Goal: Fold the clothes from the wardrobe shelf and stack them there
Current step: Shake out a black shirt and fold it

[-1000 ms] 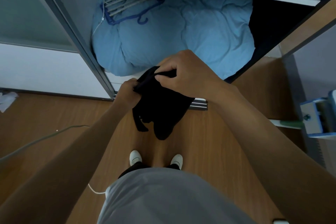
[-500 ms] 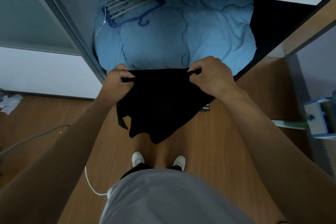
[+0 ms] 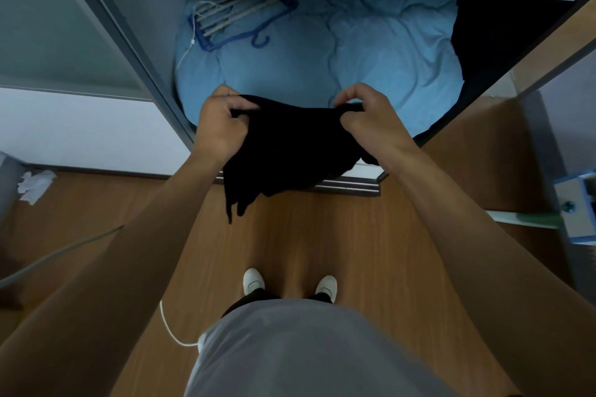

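Left hand [image 3: 222,124] and right hand [image 3: 371,119] each pinch the top edge of a black garment [image 3: 290,148], stretched between them and hanging below over the wardrobe's bottom track [image 3: 348,187], with bare wooden floor [image 3: 290,235] beneath and a blue quilt [image 3: 354,51] just beyond the knuckles.

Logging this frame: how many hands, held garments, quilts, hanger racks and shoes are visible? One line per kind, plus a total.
Hands: 2, left hand and right hand, both gripping the black garment
Held garments: 1
Blue quilt: 1
Blue hanger rack: 1
White shoes: 2
Total: 7
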### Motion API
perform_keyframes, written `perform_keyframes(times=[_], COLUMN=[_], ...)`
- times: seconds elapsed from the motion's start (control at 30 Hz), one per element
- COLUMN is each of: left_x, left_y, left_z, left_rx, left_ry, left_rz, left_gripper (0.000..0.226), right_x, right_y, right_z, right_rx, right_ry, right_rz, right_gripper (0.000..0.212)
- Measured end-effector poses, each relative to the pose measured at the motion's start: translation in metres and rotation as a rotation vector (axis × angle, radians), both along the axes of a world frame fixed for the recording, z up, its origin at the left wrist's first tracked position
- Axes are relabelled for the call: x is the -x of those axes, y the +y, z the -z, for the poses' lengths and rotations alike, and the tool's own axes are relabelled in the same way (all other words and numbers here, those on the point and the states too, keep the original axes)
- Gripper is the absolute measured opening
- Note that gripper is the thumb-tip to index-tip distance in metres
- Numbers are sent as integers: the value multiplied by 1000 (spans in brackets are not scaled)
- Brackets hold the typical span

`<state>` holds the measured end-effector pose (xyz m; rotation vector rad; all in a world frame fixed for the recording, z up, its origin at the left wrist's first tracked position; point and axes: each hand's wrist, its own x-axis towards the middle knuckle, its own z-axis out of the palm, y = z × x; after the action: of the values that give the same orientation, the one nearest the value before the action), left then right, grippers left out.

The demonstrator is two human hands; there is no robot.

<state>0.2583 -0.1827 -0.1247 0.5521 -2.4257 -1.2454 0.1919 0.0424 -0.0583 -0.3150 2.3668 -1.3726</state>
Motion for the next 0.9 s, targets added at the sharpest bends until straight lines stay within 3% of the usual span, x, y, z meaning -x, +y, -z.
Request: perform_keyframes(times=[0.13,0.27,0.4,0.63,0.73,0.9], left_x=[-1,-6,-19,-36,-45,-50], left_y=[-2,-3,7,32,32,44], left_z=[1,12,27,58,79,97], left_rx=[32,90,34,30,-49,-101], left_ry=[19,-33,-106,-185,-334,-352], left_rz=[0,118,249,376,381,315], left_gripper=[33,23,19,18,14,11], right_x=[4,10,7,-5,-5,-11], right_y=[0,3,1,-7,-3,-5], right_z=[-1,-5,-12,-19,-27,-38], right_rx=[-190,-74,34,166,203,118], right_ry=[-24,134,184,155,136,195], right_rz=[-120,-42,-50,-14,-10,-139], right_gripper=[22,8,27,30,31,24])
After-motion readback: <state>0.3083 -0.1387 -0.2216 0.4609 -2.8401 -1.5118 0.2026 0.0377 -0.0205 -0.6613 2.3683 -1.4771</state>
